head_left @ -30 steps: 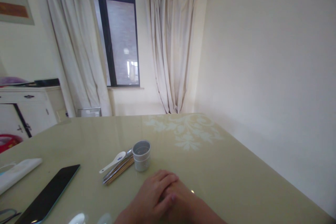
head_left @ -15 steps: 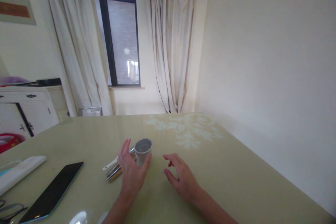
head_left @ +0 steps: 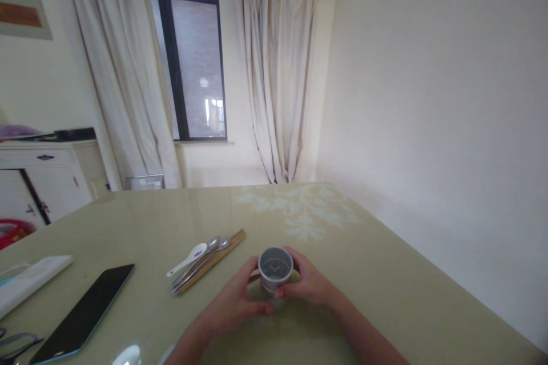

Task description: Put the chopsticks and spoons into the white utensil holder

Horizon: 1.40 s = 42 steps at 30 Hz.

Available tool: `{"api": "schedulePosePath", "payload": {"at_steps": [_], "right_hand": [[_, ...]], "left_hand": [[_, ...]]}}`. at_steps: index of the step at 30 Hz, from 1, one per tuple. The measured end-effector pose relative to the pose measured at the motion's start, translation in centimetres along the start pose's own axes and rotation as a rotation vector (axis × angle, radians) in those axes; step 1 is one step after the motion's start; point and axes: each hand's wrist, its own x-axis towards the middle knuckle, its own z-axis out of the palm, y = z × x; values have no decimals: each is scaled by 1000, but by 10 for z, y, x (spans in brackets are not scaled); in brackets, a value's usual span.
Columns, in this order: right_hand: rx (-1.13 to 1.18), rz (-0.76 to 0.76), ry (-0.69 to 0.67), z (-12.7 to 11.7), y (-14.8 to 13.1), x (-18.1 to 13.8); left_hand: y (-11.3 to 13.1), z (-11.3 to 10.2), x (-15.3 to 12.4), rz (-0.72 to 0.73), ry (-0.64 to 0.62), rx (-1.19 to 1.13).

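A grey cylindrical cup (head_left: 275, 276) with small marks or holes in its bottom is upright at the middle front of the table, its open top facing up. My left hand (head_left: 240, 296) curves round its left side, thumb low in front and fingers at the far side. From the right, my right hand (head_left: 309, 280) grips it, thumb in front and fingers behind. Left of the cup lies a bundle of wooden chopsticks (head_left: 214, 260), with metal spoons (head_left: 213, 244) and a white spoon (head_left: 188, 259) alongside.
At the left lie a black-screened phone or tablet (head_left: 85, 313), a long white object (head_left: 34, 282) and dark-handled scissors (head_left: 17, 345), partly cut off. The table (head_left: 385, 285) runs along a white wall on the right. Curtains and a window stand behind.
The cup has moved right and nearer to me, away from the chopsticks and spoons. My left hand has moved along with it, and my right hand has closed on its right side.
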Motion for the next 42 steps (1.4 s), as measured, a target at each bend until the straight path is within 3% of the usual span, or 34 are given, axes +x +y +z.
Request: {"api": "schedulePosePath", "payload": {"at_steps": [3, 7, 11, 19, 24, 30, 33, 36, 39, 42], "right_hand": [[11, 16, -23, -3, -5, 0], [53, 57, -74, -3, -8, 0], [131, 93, -152, -3, -11, -1], [243, 120, -249, -2, -17, -1], [317, 121, -174, -3, -15, -1], [304, 80, -81, -3, -20, -7], [154, 80, 53, 1, -20, -5], [-1, 20, 245, 8, -19, 0], [-109, -148, 346, 16, -24, 1], [-164, -223, 372, 25, -36, -4]], "left_hand": [[-3, -25, 0, -58, 135, 201], [-18, -54, -3, -161, 419, 792], [-28, -59, -9, -288, 406, 1178], [-23, -53, -9, -449, 362, 1139], [-22, -53, -9, -442, 325, 1139], [-30, -53, -10, -472, 383, 1144], [-27, -51, -6, -345, 412, 1044], [-17, -43, -2, -146, 533, 819], [-3, -30, -2, 131, 660, 702], [10, -14, -9, 461, 609, 757]]}}
